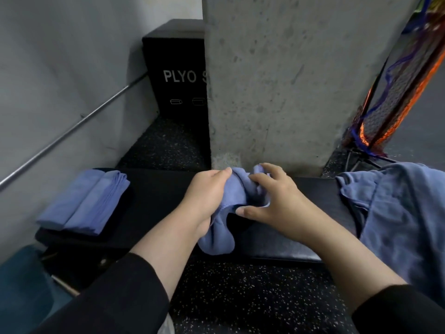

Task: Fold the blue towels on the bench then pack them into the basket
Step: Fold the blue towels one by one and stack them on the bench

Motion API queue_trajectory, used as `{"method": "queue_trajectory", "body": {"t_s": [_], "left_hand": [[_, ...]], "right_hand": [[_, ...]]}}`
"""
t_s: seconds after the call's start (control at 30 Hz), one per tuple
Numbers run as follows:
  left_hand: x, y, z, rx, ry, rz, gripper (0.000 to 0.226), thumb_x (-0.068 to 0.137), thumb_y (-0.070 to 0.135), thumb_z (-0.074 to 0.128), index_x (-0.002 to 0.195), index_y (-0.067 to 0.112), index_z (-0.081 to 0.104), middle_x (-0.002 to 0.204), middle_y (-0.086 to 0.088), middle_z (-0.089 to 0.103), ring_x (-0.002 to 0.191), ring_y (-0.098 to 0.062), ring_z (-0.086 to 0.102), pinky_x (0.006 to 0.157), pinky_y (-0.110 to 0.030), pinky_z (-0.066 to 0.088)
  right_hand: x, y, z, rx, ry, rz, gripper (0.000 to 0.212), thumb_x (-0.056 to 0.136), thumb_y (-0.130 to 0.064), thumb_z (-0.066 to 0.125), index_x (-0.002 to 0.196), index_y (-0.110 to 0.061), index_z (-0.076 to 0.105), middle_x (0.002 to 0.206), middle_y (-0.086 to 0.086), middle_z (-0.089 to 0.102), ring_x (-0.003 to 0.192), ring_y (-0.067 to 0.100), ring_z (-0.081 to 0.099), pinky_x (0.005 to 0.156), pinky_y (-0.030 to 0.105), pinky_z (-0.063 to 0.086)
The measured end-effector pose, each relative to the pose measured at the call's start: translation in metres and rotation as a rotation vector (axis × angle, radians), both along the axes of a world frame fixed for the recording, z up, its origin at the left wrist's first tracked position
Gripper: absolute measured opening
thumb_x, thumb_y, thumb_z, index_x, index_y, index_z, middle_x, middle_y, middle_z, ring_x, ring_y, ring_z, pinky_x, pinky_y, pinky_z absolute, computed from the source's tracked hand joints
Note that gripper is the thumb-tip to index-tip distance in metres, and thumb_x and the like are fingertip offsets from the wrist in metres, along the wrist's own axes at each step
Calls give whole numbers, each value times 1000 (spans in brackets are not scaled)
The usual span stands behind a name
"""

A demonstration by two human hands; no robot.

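Note:
A bunched blue towel point(220, 227) lies across the middle of the black padded bench point(154, 201), one end hanging over the front edge. My left hand point(204, 194) grips its left side with curled fingers. My right hand point(272, 196) pinches the cloth's right side between thumb and fingers. Folded blue towels point(84, 201) are stacked on the bench's left end. A heap of unfolded blue towels point(395, 213) covers the right end. No basket can be made out for certain.
A concrete pillar point(289, 80) rises right behind the bench. A black plyo box point(175, 68) stands at the back left beside a grey wall with a metal rail point(72, 131). Netting point(399, 80) hangs at right. A teal object point(21, 280) sits low at left.

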State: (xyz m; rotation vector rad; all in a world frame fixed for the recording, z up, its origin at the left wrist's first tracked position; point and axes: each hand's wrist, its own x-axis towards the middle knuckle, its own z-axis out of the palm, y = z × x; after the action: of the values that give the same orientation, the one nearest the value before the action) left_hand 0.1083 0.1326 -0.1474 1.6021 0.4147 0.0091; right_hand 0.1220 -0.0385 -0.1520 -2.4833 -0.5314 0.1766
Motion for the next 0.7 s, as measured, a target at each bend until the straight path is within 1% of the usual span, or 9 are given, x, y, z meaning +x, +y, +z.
{"method": "queue_trajectory", "body": {"t_s": [0.07,0.17,0.23,0.3,0.37,0.43,0.5,0.57,0.7], "left_hand": [[3,-2,0,-58,27,-25,26,102,30,58,93,13,75,90,-4,77,82,-14,70,76,-30,54],[3,-4,-1,-32,10,-77,33,100,35,59,90,7,73,90,-10,76,82,-19,67,77,-35,52],[4,-5,-1,72,-50,-141,43,97,48,59,85,7,67,78,-5,67,77,-17,59,74,-35,47],[3,-5,2,157,-113,-226,38,92,53,64,90,15,66,76,6,61,75,-9,56,73,-29,46],[-1,-5,8,389,-104,-372,34,80,53,75,107,35,63,89,19,68,83,0,62,76,-21,49],[-4,-6,9,688,-92,-491,52,75,46,79,118,46,50,104,19,65,97,-3,62,82,-27,52],[-4,-6,5,854,-143,-483,48,83,26,69,120,43,45,107,13,61,97,-13,61,81,-38,53],[-1,-2,1,908,-203,-382,38,86,13,58,114,36,47,101,9,59,88,-18,60,75,-45,53],[6,18,-4,882,-136,-135,12,91,18,54,95,28,59,82,5,65,77,-22,61,66,-39,50]], "right_hand": [[1,1,-9,-18,-137,-54,44,82,-48,75,120,-27,65,151,-6,36,133,19,39,104,43,42],[6,-2,-10,78,-299,-138,8,93,-23,65,90,-15,67,125,-1,59,107,24,58,87,35,46],[11,-8,-5,158,-213,-201,15,96,-20,59,82,-15,60,92,-2,64,82,19,58,69,28,41],[16,-15,2,221,-91,-262,19,99,-23,54,81,-16,57,71,-2,62,67,16,53,57,25,38],[18,-20,8,265,-45,-291,18,99,-23,53,84,-17,62,71,-3,65,65,12,56,57,22,41],[19,-23,14,313,-22,-307,18,99,-21,53,85,-18,64,72,-3,68,64,8,60,61,28,48],[21,-28,18,325,-19,-324,21,100,-21,52,82,-18,62,69,-1,65,58,6,57,59,32,48],[25,-35,21,337,-38,-366,22,101,-22,52,81,-17,61,67,3,63,59,14,57,57,35,46],[34,-53,21,303,-130,-473,19,100,-25,55,86,-15,65,66,1,60,62,19,53,56,32,39]]}}
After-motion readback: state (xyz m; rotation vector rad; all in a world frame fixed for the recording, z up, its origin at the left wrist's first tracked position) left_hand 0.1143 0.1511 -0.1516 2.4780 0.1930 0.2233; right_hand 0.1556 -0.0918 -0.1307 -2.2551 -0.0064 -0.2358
